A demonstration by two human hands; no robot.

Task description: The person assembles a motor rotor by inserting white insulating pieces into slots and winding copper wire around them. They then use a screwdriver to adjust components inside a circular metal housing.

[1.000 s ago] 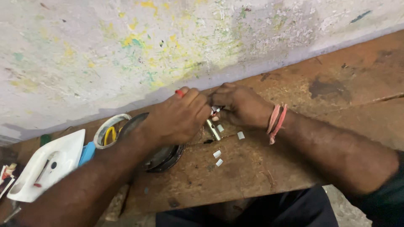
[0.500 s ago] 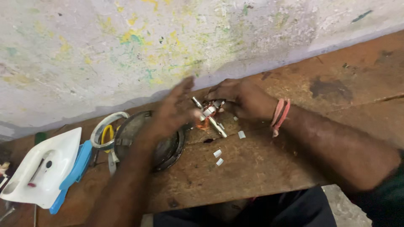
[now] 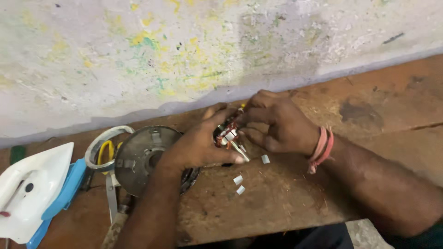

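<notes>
We see a small electrical part (image 3: 229, 133), red-brown with white pieces and a thin metal strip, held just above the middle of the wooden desk (image 3: 286, 198), close under the paint-flecked wall (image 3: 184, 50). Both of our hands meet around it. Our left hand (image 3: 200, 145) curls under and beside the part, thumb stretched along the desk edge of it, fingers half closed and gripping it from the left. Our right hand (image 3: 277, 124) closes over it from the right, fingertips pinched on its top; pink bands (image 3: 321, 147) circle that wrist.

Just below the hands, three small white tube pieces (image 3: 239, 180) lie loose on the desk, near each other. To the left, touching our left forearm, lies a round grey metal plate (image 3: 143, 157). Beside that sits a ring of white cord (image 3: 104, 143) with yellow-handled pliers (image 3: 107, 154) partly inside it. At the far left edge rests a white and blue clothes iron (image 3: 37, 193). No labels are readable.
</notes>
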